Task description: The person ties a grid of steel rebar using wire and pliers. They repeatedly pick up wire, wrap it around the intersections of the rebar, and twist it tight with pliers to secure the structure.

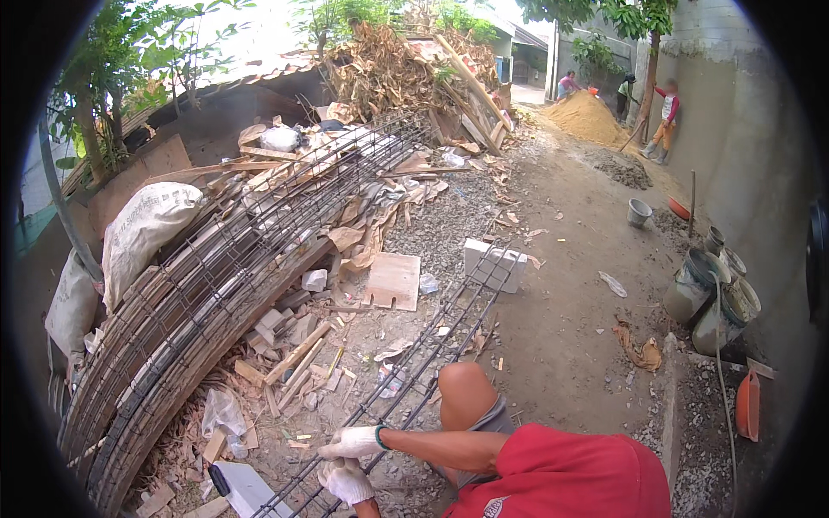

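Note:
My right hand (350,443), in a white knit glove with a green cuff, is curled over a long, narrow cage of steel rebar (414,353). Just below and touching it, my left hand (348,480), gloved in white too, lies at the same bars with bent fingers. Whether either hand grips a bar, wire or a small tool is hidden. The cage runs diagonally from the bottom edge to a pale concrete block (495,265) under its far end. Another light block (249,492) lies beside the near end. My bent knee (467,388) is close to the bars.
More rebar cages (239,259) lie on timber at left, by white sacks (152,226) and rubble. Right are mortar-stained buckets (693,285), a hose (722,362) and an orange basin (748,405) along the wall. Several people stand or bend around a sand pile (583,116) far off.

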`<move>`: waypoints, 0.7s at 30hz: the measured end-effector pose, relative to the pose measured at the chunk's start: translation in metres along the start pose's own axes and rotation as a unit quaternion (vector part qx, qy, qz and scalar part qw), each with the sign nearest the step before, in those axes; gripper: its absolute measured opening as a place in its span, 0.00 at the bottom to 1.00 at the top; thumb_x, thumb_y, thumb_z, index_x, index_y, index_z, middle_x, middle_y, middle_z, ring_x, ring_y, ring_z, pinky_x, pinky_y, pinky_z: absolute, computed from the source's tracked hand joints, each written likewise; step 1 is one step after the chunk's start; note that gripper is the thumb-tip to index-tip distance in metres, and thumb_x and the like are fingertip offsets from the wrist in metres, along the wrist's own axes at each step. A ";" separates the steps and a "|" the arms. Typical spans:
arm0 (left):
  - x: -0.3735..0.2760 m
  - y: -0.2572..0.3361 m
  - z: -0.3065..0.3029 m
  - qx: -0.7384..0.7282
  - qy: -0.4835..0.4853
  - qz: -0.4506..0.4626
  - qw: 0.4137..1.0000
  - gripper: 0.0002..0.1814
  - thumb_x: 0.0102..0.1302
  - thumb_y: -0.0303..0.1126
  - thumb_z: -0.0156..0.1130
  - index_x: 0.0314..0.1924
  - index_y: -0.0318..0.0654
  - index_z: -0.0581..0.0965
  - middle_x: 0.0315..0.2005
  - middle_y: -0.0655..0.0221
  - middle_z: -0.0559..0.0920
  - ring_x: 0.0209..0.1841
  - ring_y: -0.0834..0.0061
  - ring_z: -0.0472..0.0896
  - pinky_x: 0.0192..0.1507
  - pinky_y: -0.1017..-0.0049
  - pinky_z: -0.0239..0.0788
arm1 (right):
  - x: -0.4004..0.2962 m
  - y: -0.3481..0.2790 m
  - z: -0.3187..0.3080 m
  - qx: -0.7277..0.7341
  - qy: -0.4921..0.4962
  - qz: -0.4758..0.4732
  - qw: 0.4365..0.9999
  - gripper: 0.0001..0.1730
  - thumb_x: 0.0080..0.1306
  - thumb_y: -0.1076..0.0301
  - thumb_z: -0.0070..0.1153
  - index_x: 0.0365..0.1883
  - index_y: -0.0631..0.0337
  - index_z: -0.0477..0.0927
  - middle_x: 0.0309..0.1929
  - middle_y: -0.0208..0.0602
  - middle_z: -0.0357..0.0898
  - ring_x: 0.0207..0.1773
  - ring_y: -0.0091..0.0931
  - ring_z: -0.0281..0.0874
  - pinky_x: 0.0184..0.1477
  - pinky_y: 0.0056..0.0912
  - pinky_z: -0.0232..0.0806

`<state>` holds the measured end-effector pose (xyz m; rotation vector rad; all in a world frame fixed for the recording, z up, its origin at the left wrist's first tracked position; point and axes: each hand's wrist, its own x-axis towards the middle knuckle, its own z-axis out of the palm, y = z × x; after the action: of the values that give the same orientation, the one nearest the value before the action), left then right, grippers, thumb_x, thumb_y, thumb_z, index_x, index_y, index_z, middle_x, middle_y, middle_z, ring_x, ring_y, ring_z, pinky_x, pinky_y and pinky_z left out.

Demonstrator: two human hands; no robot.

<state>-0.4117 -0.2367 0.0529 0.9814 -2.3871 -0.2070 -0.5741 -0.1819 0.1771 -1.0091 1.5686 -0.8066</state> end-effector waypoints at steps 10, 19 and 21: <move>-0.002 0.000 0.014 -0.112 0.130 -0.003 0.985 0.14 0.70 0.41 0.69 0.43 0.37 0.89 0.32 0.56 0.88 0.44 0.51 0.86 0.67 0.46 0.68 | -0.006 0.002 0.005 -0.023 -0.027 -0.040 0.999 0.30 0.73 0.41 0.57 0.43 0.63 0.92 0.38 0.37 0.92 0.35 0.31 0.88 0.43 0.42 0.79; -0.008 -0.006 0.003 0.006 -0.006 0.007 1.000 0.09 0.69 0.29 0.66 0.47 0.37 0.87 0.45 0.56 0.91 0.54 0.53 0.86 0.67 0.49 0.70 | 0.011 0.017 0.022 0.196 0.014 -0.043 0.980 0.18 0.74 0.56 0.58 0.46 0.60 0.90 0.32 0.31 0.88 0.23 0.24 0.81 0.27 0.33 0.74; -0.001 0.004 -0.007 -0.005 0.004 0.006 1.000 0.11 0.69 0.27 0.65 0.48 0.36 0.88 0.46 0.56 0.91 0.58 0.52 0.86 0.72 0.48 0.68 | 0.025 0.022 0.010 0.197 0.020 0.016 0.980 0.18 0.73 0.56 0.58 0.48 0.61 0.89 0.28 0.31 0.86 0.21 0.25 0.80 0.24 0.34 0.72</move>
<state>-0.4098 -0.2322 0.0602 0.9616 -2.3825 -0.2096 -0.5705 -0.1952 0.1455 -0.6806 1.3817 -1.0702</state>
